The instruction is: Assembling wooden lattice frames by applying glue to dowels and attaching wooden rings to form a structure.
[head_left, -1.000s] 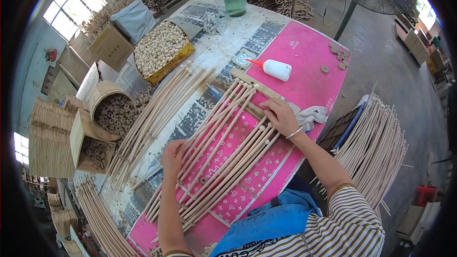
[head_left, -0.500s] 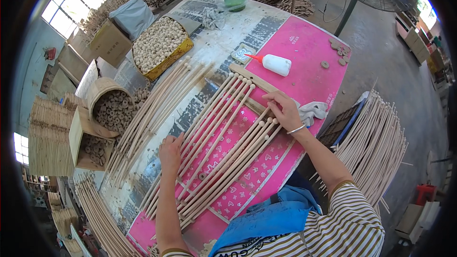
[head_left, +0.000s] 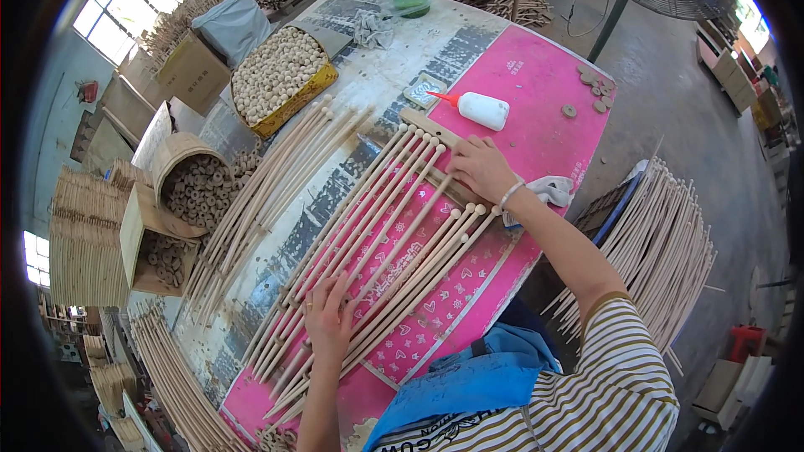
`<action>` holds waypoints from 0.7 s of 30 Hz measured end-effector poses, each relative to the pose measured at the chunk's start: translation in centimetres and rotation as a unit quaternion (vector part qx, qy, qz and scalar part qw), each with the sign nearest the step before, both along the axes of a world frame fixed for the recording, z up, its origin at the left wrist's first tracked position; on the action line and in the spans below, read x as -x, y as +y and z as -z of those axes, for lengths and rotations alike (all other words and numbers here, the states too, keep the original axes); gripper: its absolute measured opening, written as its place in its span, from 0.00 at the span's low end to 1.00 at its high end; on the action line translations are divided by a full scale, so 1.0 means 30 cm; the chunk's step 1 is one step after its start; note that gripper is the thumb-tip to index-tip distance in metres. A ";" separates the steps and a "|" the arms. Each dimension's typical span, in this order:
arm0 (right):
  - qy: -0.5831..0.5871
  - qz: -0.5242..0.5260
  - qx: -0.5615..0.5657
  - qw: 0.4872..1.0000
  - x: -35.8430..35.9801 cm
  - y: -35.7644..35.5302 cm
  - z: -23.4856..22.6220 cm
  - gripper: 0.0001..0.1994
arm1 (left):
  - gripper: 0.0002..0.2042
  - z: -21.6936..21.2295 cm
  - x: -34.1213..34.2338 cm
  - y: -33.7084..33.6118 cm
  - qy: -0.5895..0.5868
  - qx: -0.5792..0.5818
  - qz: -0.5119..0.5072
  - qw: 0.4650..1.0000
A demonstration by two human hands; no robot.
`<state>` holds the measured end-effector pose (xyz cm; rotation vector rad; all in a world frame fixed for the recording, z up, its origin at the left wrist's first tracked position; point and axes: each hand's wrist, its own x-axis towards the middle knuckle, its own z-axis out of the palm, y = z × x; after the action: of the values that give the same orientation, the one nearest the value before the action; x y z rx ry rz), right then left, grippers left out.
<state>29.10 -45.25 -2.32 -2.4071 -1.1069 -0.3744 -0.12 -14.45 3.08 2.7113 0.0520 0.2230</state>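
Observation:
Thin wooden sticks with round ball ends lie slantwise on a pink patterned sheet (head_left: 456, 289), in a left group (head_left: 368, 197) and a right group (head_left: 431, 272). Between them runs a single wooden stick (head_left: 409, 230). My right hand (head_left: 484, 169) pinches its far end, beside a flat wooden strip (head_left: 431, 127); the fingers hide that tip. Lower down, my left hand (head_left: 328, 322) bends its fingers around the same stick, low over the neighbouring sticks. What lies under its palm is hidden.
A white glue bottle with a red nozzle (head_left: 482, 110) lies beyond my right hand. A yellow box of wooden balls (head_left: 293, 106) and tubs of brown rings (head_left: 172, 151) stand left. More sticks (head_left: 649, 243) fill a crate at right. A cloth (head_left: 551, 191) lies near my right wrist.
My right hand has moved left and away from the right group's ball ends to the single stick. My left hand has moved right and nearer from the left group.

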 end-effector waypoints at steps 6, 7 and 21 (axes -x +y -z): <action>-0.007 0.064 -0.107 0.992 -0.056 0.047 -0.031 0.08 | 0.27 0.021 0.032 0.007 -0.071 -0.014 -0.052 0.996; 0.092 0.041 -0.133 0.986 -0.009 0.034 -0.079 0.08 | 0.27 0.005 0.057 0.000 -0.044 -0.011 -0.036 0.998; 0.187 -0.144 0.016 0.972 0.182 -0.117 -0.079 0.15 | 0.17 0.045 0.116 -0.018 0.049 0.039 0.022 0.998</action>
<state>23.63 -48.75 0.04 -2.1754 -1.2609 0.1885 -3.61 -15.00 1.74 2.6417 0.0297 0.0731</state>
